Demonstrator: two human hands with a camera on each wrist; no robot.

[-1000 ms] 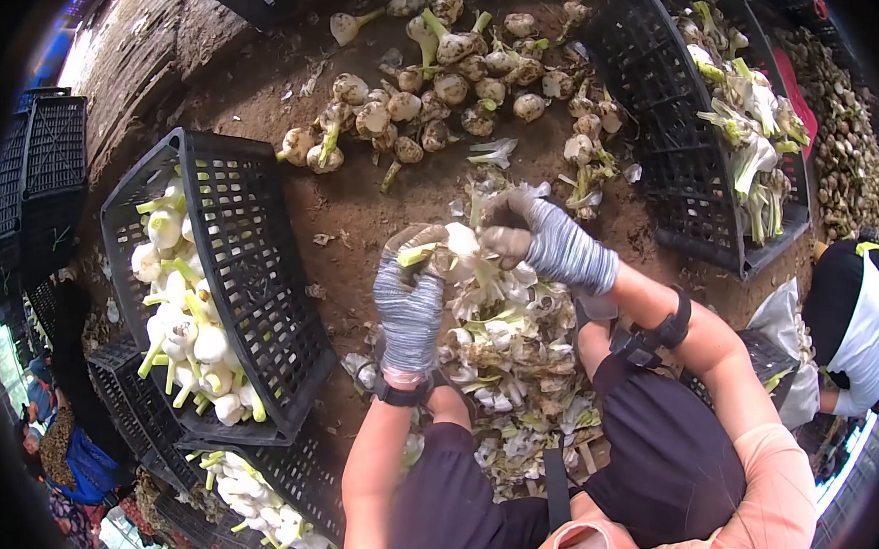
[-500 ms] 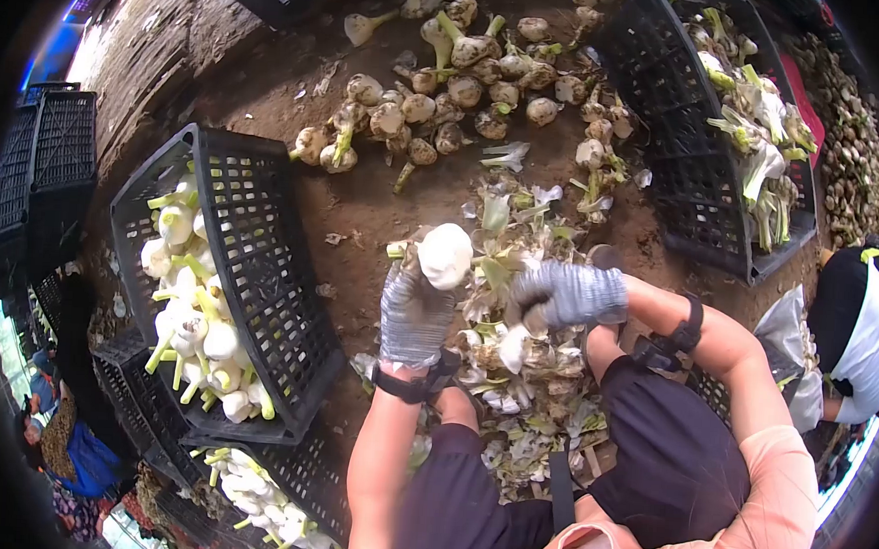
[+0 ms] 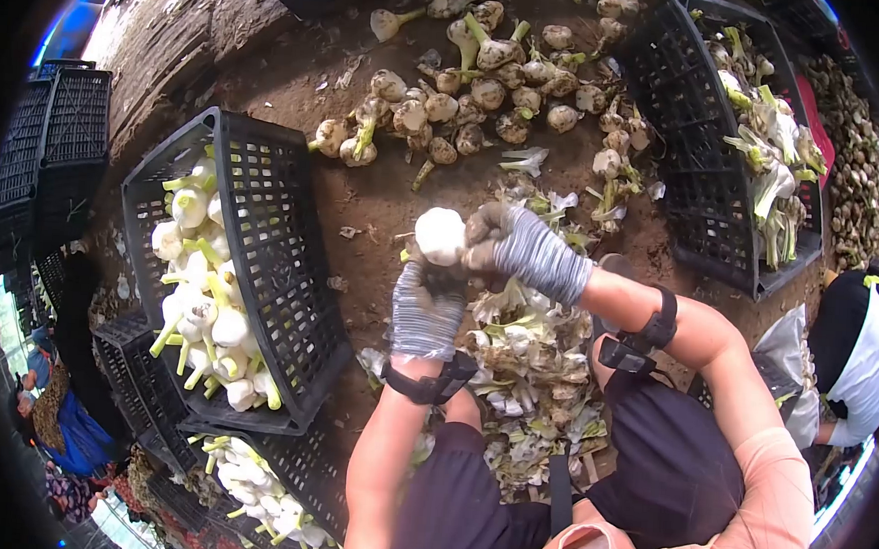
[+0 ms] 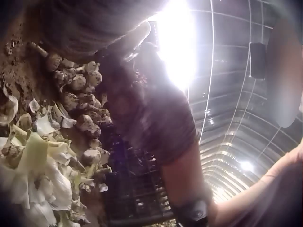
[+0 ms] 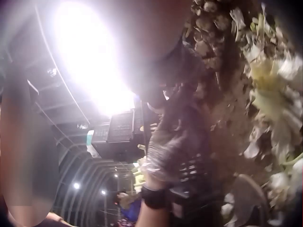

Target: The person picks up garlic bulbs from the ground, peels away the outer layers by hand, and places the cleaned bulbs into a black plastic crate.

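Note:
In the head view a peeled white garlic bulb [image 3: 441,236] is held up between both gloved hands. The left hand [image 3: 427,309] grips it from below, its short stem end poking out on the left. Against the bulb's right side, the curled fingers of the right hand [image 3: 527,251] pinch at its surface. Both hands show dark and blurred in the wrist views, with the left hand [image 5: 173,142] also in the right wrist view and the right hand [image 4: 151,104] in the left wrist view.
A black crate [image 3: 279,256] of white bulbs stands at left, another crate [image 3: 699,159] at right. Unpeeled bulbs [image 3: 489,94] lie on the soil beyond the hands; a heap of peelings [image 3: 533,379] lies between the legs. Another person [image 3: 858,346] is at far right.
The right hand has risen from above the peelings to the bulb, after coming away from it earlier. The bulb now shows white and bare, and has shifted slightly up. The view has turned slightly.

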